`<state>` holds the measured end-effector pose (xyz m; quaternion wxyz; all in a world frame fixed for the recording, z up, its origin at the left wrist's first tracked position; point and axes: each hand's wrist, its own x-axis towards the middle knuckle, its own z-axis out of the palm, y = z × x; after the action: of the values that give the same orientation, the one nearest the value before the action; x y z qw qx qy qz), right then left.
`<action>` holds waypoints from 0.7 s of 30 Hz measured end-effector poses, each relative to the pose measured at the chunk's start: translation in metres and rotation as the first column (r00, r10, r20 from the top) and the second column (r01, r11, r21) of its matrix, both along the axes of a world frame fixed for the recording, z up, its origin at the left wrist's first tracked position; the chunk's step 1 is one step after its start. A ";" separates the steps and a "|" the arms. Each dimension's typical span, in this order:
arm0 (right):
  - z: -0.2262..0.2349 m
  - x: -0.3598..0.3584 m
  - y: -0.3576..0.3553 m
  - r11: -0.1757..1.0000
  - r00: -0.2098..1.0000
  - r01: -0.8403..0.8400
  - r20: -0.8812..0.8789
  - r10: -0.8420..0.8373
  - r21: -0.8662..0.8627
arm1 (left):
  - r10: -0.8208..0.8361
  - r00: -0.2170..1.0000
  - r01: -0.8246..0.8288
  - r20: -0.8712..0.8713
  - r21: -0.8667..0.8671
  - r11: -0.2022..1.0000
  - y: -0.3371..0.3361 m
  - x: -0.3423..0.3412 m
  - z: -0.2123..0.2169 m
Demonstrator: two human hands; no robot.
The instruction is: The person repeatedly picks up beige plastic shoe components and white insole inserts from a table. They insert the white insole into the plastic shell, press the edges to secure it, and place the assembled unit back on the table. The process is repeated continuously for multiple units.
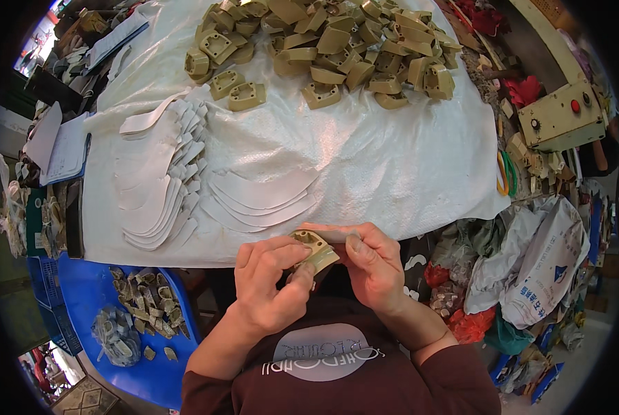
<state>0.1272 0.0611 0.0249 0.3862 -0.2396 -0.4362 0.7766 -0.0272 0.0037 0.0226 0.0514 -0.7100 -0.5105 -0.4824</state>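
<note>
Just off the table's front edge, my left hand [264, 280] grips an olive-gold moulded shoe heel [321, 256], its hollow, holed face turned up. A pale curved strip [330, 233] lies along the heel's far side, pinched between the thumb and fingers of my right hand [375, 266]. How much of the strip touches the heel is hidden by my fingers. Beyond my hands, several white curved cut pieces [261, 204] lie fanned out on the white sheet [385, 180]. A larger overlapping row of white pieces [154, 207] sits to their left.
A big heap of olive-gold heels [351, 48] covers the table's far side. At the lower left, a blue stool [133, 380] bears small dark pieces and a plastic bag [116, 335]. A control box [562, 116] stands far right, above stuffed sacks [541, 270]. A clipboard [67, 149] lies left.
</note>
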 end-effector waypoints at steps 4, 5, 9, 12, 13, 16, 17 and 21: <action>-0.011 0.000 -0.001 0.943 0.989 0.015 0.134 -0.063 0.332 | 0.082 0.992 -0.084 -0.093 -0.023 0.996 0.002 0.008 0.007; -0.013 -0.002 -0.002 0.912 0.985 0.044 0.134 -0.108 0.407 | 0.082 0.991 -0.087 -0.103 -0.036 0.996 0.003 0.009 0.007; -0.004 0.004 0.007 0.864 0.943 -0.134 0.330 -0.039 0.485 | 0.112 0.991 -0.122 -0.080 -0.138 0.983 0.004 0.007 0.008; -0.004 0.005 0.024 0.849 0.956 -0.189 0.290 0.044 0.493 | 0.049 0.972 -0.017 0.229 -0.140 0.990 0.002 0.003 0.000; -0.001 0.007 0.032 0.881 0.943 -0.249 0.309 0.126 0.401 | 0.011 0.944 0.051 0.330 -0.180 0.982 0.001 0.002 0.001; -0.004 0.013 0.048 0.923 0.902 -0.358 0.308 0.303 0.141 | -0.141 0.830 0.287 0.540 -0.196 0.938 -0.001 -0.001 0.001; -0.004 0.013 0.053 0.904 0.891 -0.400 0.291 0.347 0.148 | -0.176 0.833 0.312 0.525 -0.183 0.932 0.000 -0.001 -0.001; -0.003 0.013 0.062 0.849 0.847 -0.496 0.318 0.427 0.181 | -0.236 0.911 0.320 0.337 -0.218 0.922 0.000 0.000 -0.002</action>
<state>0.1402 0.1230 0.0219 0.1519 -0.1766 -0.6253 0.7448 -0.0267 0.0035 0.0201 -0.1944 -0.6933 -0.4656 -0.5146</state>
